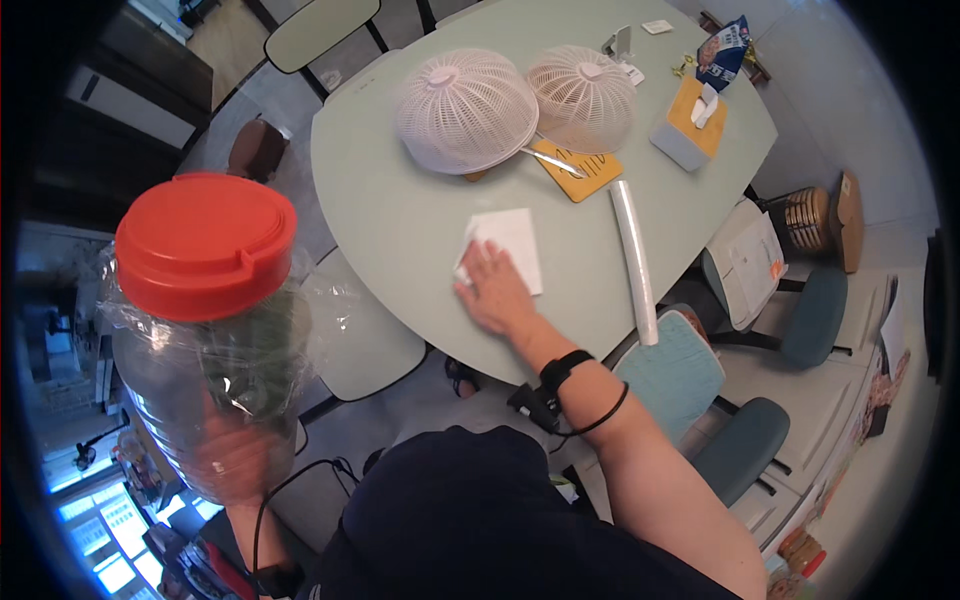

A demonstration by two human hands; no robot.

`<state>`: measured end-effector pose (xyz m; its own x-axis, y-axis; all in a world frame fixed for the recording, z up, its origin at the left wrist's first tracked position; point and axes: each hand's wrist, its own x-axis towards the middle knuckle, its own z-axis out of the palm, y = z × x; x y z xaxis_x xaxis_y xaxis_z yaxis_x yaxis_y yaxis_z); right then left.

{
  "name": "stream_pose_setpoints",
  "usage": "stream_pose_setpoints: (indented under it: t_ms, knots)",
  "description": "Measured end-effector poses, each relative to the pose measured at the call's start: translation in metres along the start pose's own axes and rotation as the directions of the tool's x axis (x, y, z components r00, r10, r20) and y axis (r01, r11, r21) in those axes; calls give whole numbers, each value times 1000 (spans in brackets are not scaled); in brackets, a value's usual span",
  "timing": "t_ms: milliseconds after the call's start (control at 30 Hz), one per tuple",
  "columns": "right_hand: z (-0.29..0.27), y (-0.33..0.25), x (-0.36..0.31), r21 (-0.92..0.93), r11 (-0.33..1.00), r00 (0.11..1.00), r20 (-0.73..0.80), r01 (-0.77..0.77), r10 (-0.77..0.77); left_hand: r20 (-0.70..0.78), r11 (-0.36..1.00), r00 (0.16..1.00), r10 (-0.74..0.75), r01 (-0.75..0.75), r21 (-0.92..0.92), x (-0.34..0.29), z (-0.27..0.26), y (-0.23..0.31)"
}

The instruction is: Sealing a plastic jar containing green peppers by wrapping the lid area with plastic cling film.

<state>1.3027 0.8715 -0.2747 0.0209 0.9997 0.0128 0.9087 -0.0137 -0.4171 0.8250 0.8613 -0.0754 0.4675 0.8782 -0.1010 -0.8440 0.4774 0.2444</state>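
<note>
My left hand (pixel 235 450) holds a large clear plastic jar (pixel 165 390) up off the table at the left, seen partly through its wall. A red screw lid (pixel 205 240) tops it, with loose cling film (pixel 325 305) sticking out below the rim. Something dark green shows inside or behind the plastic; I cannot tell which. On the pale green table (pixel 400 270), my right hand (pixel 495 290) rests flat on a folded white paper towel (pixel 515 235), fingers stretched out. A roll of cling film (pixel 635 260) lies to the right of that hand.
Two pink mesh food covers (pixel 465 110) stand at the far side, beside a yellow board (pixel 585 175) and a knife (pixel 553 162). A tissue box (pixel 690 125) and blue snack bag (pixel 725 55) sit farther right. Chairs (pixel 670 375) surround the table.
</note>
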Motion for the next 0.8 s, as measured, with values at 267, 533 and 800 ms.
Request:
stream_pose_setpoints:
  t_ms: [267,533,800]
  knots:
    - [-55,79,-110,44,917,916,-53,-396,397,98,987,989,-108,119,-109,4,-36,34]
    - [-29,47,-155,155,963,962,-128,-223,243,32,975,990,-140,143,-168,5,-44,28]
    - [-33,-16,-198,233,961,982,-81,-146,169,-11,960,980,-198,192,-203,13,-40,27]
